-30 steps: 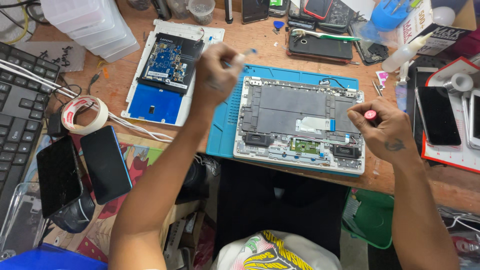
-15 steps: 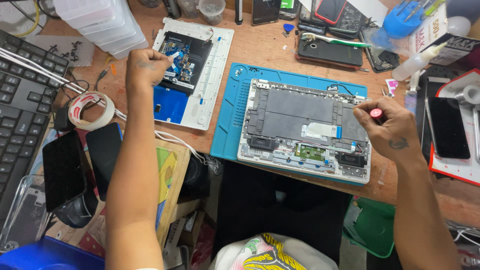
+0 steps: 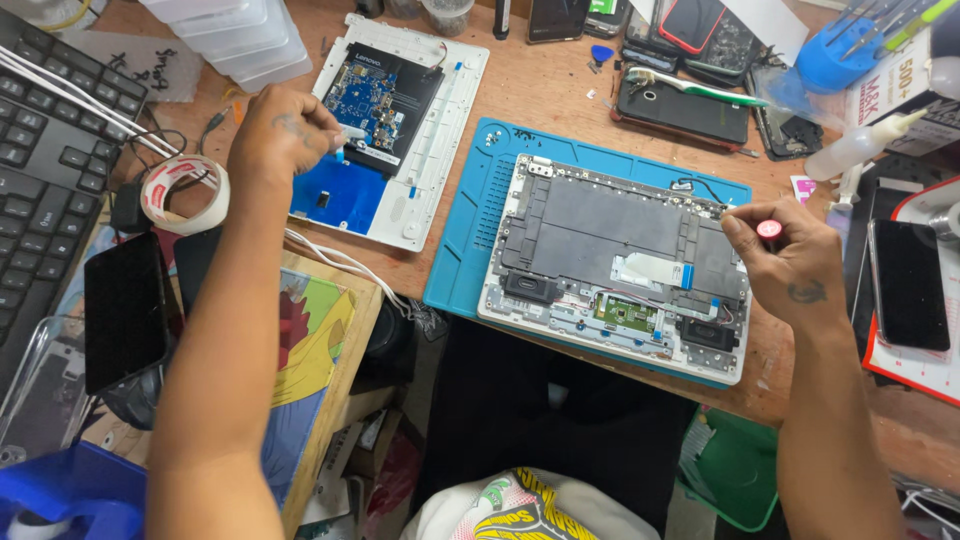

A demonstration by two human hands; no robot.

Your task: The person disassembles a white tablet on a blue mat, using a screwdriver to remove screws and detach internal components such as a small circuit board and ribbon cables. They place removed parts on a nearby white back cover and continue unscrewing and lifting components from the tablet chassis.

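Head view: we see the wooden tabletop (image 3: 560, 95) crowded with repair parts. Largest item is the opened laptop base (image 3: 620, 265), internals up, lying on a blue work mat (image 3: 470, 240) at the near edge, right of centre. Toward the far edge, left of centre, lies a white back cover (image 3: 440, 120) carrying a blue circuit board (image 3: 375, 100). A black keyboard (image 3: 45, 150) fills the left edge, with a tape roll (image 3: 185, 195) just beside it. Our left hand (image 3: 285, 135) rests over the white cover's left side, fingers pinched together on a small pale tool (image 3: 350, 132). Our right hand (image 3: 790, 265) sits at the laptop base's right edge, fingers clamped on a red-capped screwdriver (image 3: 768, 229), tip hidden.
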